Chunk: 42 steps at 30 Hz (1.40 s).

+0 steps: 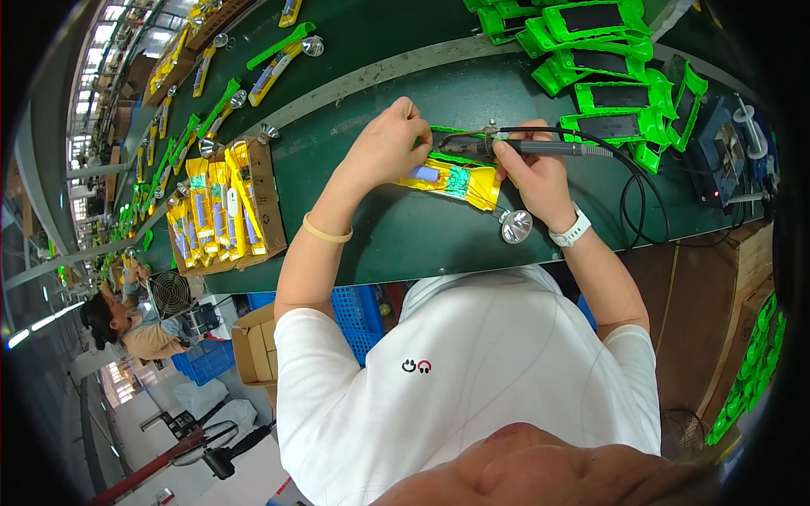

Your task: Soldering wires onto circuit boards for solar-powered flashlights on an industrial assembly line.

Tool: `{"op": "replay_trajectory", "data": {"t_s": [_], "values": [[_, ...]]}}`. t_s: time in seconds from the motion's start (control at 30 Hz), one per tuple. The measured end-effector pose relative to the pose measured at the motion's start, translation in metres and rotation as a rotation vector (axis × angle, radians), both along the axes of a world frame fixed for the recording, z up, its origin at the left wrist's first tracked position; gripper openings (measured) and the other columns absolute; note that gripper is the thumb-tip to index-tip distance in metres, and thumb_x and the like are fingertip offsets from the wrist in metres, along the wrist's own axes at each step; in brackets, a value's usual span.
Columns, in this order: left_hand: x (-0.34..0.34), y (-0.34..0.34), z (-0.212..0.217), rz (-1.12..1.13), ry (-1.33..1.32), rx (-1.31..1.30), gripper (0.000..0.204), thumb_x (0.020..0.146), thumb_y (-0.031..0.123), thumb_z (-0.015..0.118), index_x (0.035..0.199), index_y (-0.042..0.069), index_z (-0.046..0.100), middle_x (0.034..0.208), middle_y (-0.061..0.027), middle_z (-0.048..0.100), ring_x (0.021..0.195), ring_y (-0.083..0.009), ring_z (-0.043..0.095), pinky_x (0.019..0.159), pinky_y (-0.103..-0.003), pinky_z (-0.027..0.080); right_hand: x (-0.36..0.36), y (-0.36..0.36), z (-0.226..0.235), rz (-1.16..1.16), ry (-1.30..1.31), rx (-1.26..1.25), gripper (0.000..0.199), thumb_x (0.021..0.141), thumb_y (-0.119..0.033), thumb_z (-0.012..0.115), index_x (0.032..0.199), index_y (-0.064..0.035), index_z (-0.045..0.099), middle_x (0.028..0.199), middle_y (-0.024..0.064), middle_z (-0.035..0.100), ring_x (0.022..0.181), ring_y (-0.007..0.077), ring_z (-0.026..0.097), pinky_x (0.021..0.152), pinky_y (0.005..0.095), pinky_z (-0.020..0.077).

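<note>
A soldering iron point(548, 148) with a thin feed tube at its tip lies in my right hand point(540, 173), fingers closed round its grip. Its tip points left over a green plastic housing point(460, 135) with a dark panel. Just on the near side of that housing is a yellow lamp body point(478, 187), with a blue battery cell point(422, 174) and a green circuit board point(458, 180) in it. A round reflector lamp head point(515, 226) hangs off it by wires, near my right wrist. My left hand point(388, 139) is closed in a pinch at the housing's left end; what it pinches is hidden.
Stacked green housings point(603, 97) fill the far right. A cardboard box point(268, 202) of yellow lamp bodies stands at the left. Black cable point(626, 202) loops down beside a blue soldering station point(717, 156). Beyond a metal rail point(354, 84) lie more lamps. A co-worker point(135, 325) sits far left.
</note>
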State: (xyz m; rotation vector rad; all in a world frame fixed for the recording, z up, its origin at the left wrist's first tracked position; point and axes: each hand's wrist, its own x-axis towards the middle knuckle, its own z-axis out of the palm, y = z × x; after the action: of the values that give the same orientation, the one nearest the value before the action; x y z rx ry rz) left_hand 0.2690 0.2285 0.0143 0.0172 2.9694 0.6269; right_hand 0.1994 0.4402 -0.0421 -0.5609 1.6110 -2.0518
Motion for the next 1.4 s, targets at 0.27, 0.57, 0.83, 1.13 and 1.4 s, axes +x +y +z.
{"op": "replay_trajectory", "data": {"t_s": [0.27,0.57,0.83,1.13,1.4], "values": [[-0.002,0.003,0.001,0.047,-0.056,-0.019,0.010,0.073,0.012,0.063,0.079,0.005,0.063,0.087,-0.0078,0.048,0.079,-0.0220,0.053,0.071,-0.032,0.046,-0.001,0.003,0.002,0.014,0.056,0.099,0.025,0.082,-0.010,0.064,0.093,-0.0020,0.043,0.072,0.0011,0.051,0.058,0.0067,0.055,0.050,0.0200,0.0427],[0.000,0.000,0.003,0.031,-0.043,-0.023,0.010,0.073,0.012,0.063,0.079,0.004,0.063,0.088,-0.0093,0.049,0.079,-0.0230,0.054,0.071,-0.032,0.046,-0.029,0.085,0.019,-0.370,0.096,-0.258,0.021,0.093,-0.016,0.048,0.108,-0.0043,0.039,0.095,0.0152,0.058,0.072,0.0165,0.061,0.052,0.0240,0.0490],[-0.002,0.001,0.007,0.019,-0.062,-0.013,0.010,0.073,0.013,0.062,0.078,0.005,0.064,0.087,-0.0096,0.049,0.079,-0.0244,0.054,0.073,-0.033,0.047,-0.031,0.020,0.002,-0.049,0.333,0.080,0.030,0.094,-0.022,0.045,0.117,-0.0039,0.037,0.114,0.0109,0.046,0.105,0.0189,0.050,0.088,0.0357,0.0477],[0.000,-0.003,0.007,-0.019,-0.053,-0.012,0.010,0.073,0.012,0.065,0.080,0.004,0.065,0.087,-0.0081,0.050,0.080,-0.0220,0.054,0.070,-0.031,0.046,-0.032,0.100,-0.002,-0.260,0.479,0.107,0.041,0.095,-0.037,0.039,0.122,-0.0058,0.034,0.114,0.0208,0.055,0.075,0.0159,0.060,0.071,0.0272,0.0470],[-0.011,-0.017,-0.005,-0.232,0.196,-0.090,0.023,0.075,0.019,0.065,0.095,0.007,0.065,0.112,-0.0098,0.056,0.107,-0.0270,0.050,0.090,-0.035,0.042,-0.041,0.103,0.005,-0.387,0.833,0.274,0.041,0.094,-0.037,0.044,0.119,-0.0048,0.040,0.124,0.0149,0.043,0.109,0.0215,0.046,0.089,0.0340,0.0390]]}}
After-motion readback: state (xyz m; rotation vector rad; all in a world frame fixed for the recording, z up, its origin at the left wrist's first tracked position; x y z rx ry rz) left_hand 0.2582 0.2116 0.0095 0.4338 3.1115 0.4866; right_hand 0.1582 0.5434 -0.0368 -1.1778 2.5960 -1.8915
